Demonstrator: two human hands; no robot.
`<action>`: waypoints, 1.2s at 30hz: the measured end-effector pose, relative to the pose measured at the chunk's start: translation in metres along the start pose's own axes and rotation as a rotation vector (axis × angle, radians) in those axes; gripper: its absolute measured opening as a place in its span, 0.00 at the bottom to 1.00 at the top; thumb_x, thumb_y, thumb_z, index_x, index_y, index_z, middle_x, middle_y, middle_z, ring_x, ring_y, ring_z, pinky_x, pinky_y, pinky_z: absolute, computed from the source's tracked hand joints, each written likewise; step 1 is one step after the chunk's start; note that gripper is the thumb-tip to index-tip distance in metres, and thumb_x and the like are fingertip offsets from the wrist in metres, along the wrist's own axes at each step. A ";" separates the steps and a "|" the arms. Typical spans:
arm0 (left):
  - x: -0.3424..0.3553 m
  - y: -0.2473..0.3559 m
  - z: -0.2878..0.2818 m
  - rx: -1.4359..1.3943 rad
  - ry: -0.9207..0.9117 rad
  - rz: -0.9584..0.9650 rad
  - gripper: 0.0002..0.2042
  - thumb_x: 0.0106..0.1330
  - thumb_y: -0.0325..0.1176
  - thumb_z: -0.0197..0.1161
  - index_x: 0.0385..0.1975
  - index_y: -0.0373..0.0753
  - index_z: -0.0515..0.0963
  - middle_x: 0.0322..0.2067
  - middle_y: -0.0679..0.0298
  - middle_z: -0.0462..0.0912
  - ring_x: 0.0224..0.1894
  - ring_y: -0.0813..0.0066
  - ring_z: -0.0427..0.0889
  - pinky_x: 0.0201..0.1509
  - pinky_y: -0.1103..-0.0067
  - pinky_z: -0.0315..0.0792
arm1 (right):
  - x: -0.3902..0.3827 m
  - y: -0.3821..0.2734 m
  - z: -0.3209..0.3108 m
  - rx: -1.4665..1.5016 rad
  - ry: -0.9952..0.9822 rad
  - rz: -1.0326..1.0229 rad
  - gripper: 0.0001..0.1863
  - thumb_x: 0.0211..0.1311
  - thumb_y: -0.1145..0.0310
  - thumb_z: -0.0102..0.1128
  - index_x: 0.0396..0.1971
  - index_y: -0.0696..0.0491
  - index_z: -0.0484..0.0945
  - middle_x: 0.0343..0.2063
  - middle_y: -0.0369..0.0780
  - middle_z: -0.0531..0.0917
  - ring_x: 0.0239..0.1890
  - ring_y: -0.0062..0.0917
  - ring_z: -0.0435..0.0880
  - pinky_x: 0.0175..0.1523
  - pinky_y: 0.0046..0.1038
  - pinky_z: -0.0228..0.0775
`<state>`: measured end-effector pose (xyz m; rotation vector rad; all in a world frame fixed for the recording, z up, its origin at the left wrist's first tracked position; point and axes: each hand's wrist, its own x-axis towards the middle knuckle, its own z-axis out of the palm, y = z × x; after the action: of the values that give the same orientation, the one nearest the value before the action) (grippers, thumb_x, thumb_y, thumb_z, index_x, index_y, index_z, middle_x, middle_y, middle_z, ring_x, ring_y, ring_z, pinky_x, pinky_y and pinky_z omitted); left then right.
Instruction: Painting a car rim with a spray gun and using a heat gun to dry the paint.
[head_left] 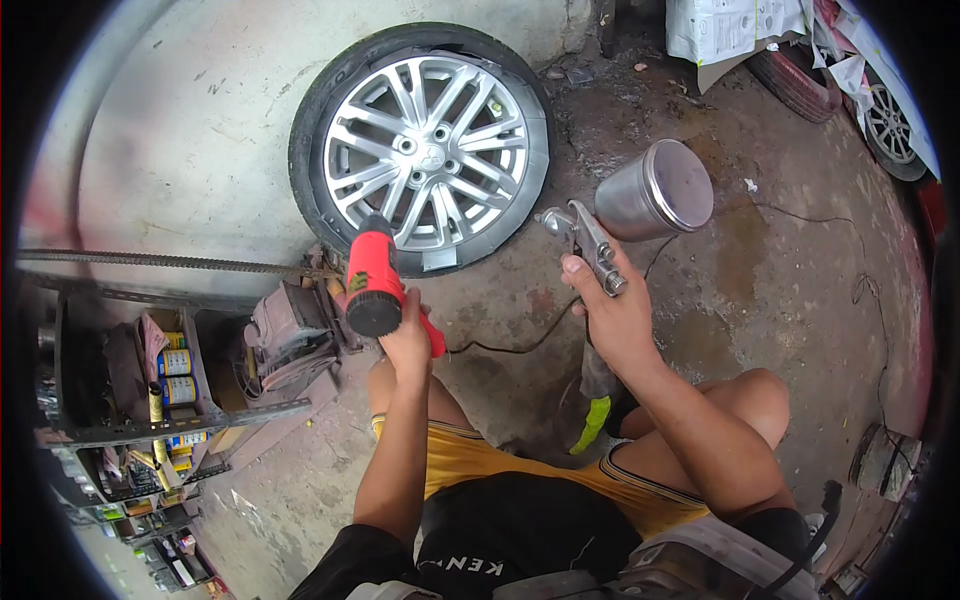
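My left hand [407,342] is closed round the handle of a red heat gun [372,265] with a black round rear end. Its dark nozzle points at the lower part of a silver alloy wheel [430,157]. The wheel's black tyre [308,135] leans against the pale wall, with grey sheeting along part of its edge. In my right hand [622,318] is a metal spray gun [594,248], held to the right of the wheel and apart from it. Its silver cup [640,195] tilts to the right. Below that hand hangs a yellow-green hose [592,424].
A metal shelf [250,412] with cans and clutter stands at the left. Beside it is a dusty machine [285,325]. A dark cord [500,348] crosses the concrete floor. At the upper right are a paper-covered vehicle and its wheel [888,125]. A round drum-like object [880,462] lies at the right.
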<state>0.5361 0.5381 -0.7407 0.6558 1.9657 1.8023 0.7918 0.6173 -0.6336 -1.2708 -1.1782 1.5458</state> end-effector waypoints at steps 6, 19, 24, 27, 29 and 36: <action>0.014 0.034 0.028 -0.050 -0.048 0.015 0.08 0.67 0.27 0.66 0.41 0.35 0.76 0.28 0.66 0.79 0.26 0.76 0.79 0.30 0.77 0.73 | 0.000 0.000 0.005 -0.028 -0.024 -0.040 0.29 0.70 0.60 0.64 0.69 0.45 0.71 0.33 0.31 0.80 0.26 0.12 0.72 0.32 0.20 0.68; 0.002 0.018 0.051 0.426 -0.271 0.383 0.11 0.67 0.33 0.68 0.42 0.33 0.78 0.32 0.63 0.82 0.30 0.74 0.82 0.35 0.74 0.75 | -0.002 0.000 0.009 -0.032 -0.010 -0.005 0.29 0.71 0.61 0.64 0.69 0.45 0.70 0.30 0.30 0.79 0.26 0.13 0.73 0.33 0.20 0.68; -0.002 0.011 0.051 0.459 -0.223 0.589 0.12 0.67 0.33 0.68 0.43 0.32 0.79 0.34 0.61 0.83 0.35 0.69 0.83 0.39 0.72 0.76 | -0.001 0.002 0.007 -0.053 0.004 -0.025 0.28 0.71 0.61 0.64 0.69 0.45 0.70 0.29 0.30 0.80 0.26 0.13 0.73 0.33 0.20 0.68; -0.013 0.013 0.050 0.461 -0.280 0.554 0.12 0.67 0.31 0.64 0.48 0.35 0.80 0.42 0.56 0.83 0.46 0.59 0.81 0.52 0.68 0.74 | -0.001 0.001 0.005 -0.043 0.008 -0.011 0.28 0.71 0.61 0.64 0.69 0.45 0.70 0.29 0.31 0.80 0.25 0.13 0.72 0.33 0.20 0.68; -0.020 0.014 0.047 0.462 -0.371 0.415 0.14 0.67 0.28 0.61 0.51 0.38 0.81 0.50 0.51 0.83 0.56 0.49 0.79 0.62 0.65 0.71 | -0.001 0.004 0.004 -0.055 0.017 -0.007 0.28 0.71 0.61 0.64 0.69 0.45 0.70 0.30 0.31 0.81 0.25 0.12 0.72 0.33 0.20 0.68; -0.044 -0.005 0.033 0.568 -0.506 0.593 0.11 0.65 0.31 0.66 0.45 0.36 0.82 0.40 0.53 0.84 0.45 0.53 0.83 0.49 0.64 0.75 | 0.001 0.008 0.003 -0.079 0.022 -0.014 0.28 0.70 0.59 0.64 0.69 0.45 0.71 0.35 0.33 0.83 0.26 0.13 0.72 0.35 0.22 0.69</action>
<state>0.5906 0.5390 -0.7495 1.8285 2.0224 1.1173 0.7885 0.6156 -0.6414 -1.3254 -1.2416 1.4846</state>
